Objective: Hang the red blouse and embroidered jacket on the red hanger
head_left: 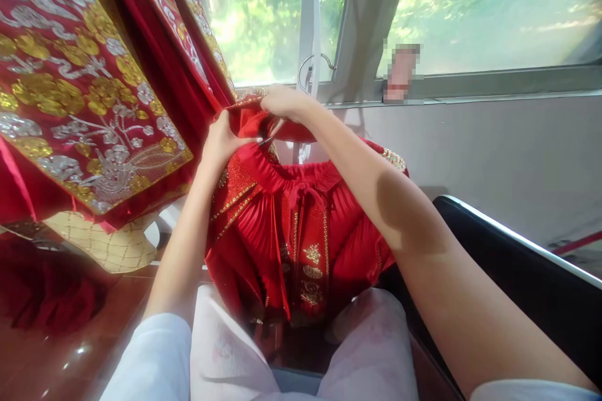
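A red pleated skirt [305, 185] with a gathered waistband, a tied bow and gold-patterned panels hangs in front of my knees. My left hand [228, 141] grips its left upper edge, thumb laid along the waistband. Reaching across from the right, my right hand [285, 103] pinches the gold-beaded edge just above and beyond the left hand; its fingertips are partly hidden. Between the two hands shows a thin dark strip, perhaps part of a hanger. A metal hanger hook [308, 66] rises behind the skirt, beside a white upright pole.
To the left hangs a large red cloth [108, 100] embroidered in gold and silver. A cream netted object [106, 241] is below it. Windows [263, 19] stand ahead above a pale wall [470, 144]. A black chair or case edge [508, 263] is at my right.
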A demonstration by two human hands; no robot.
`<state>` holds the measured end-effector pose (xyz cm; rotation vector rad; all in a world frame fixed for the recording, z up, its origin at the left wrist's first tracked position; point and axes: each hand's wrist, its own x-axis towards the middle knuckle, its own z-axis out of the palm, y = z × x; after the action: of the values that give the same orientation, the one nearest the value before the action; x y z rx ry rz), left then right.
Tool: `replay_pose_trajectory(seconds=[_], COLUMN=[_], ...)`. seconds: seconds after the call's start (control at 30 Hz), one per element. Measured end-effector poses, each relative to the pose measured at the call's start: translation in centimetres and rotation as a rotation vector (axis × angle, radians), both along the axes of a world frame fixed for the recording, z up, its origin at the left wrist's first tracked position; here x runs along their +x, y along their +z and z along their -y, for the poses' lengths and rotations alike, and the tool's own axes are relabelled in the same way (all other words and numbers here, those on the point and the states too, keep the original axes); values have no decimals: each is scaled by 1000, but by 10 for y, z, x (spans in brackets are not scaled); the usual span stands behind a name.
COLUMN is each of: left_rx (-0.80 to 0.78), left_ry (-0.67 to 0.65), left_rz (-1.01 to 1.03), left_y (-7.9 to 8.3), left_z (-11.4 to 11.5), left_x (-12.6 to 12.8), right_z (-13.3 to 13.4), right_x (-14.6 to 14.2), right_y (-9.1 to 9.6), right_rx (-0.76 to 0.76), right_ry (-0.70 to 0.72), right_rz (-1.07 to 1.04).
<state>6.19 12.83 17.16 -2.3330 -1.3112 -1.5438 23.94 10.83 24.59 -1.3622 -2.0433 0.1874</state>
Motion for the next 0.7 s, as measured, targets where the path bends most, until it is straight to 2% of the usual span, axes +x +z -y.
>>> replay_pose_trajectory(seconds=[0.23,0.4,0.53,0.63,0.7], left_rx=[19,-10,48,128,167], left_ry=[400,606,659,611,547], left_rz=[263,127,54,93,126], left_y=[-14,-43,-60,-55,-46], left_z=[25,69,118,154,168], left_x=[-13,-23,-11,8,26], right_z=[-10,-3,9,10,5], right_x=[7,3,1,1,2], right_y=[-6,-4,0,1,-1], right_rx=[55,78,50,21,25], right_ry=[-60,-92,-81,-54,-30], right_rz=[67,148,211,170,132])
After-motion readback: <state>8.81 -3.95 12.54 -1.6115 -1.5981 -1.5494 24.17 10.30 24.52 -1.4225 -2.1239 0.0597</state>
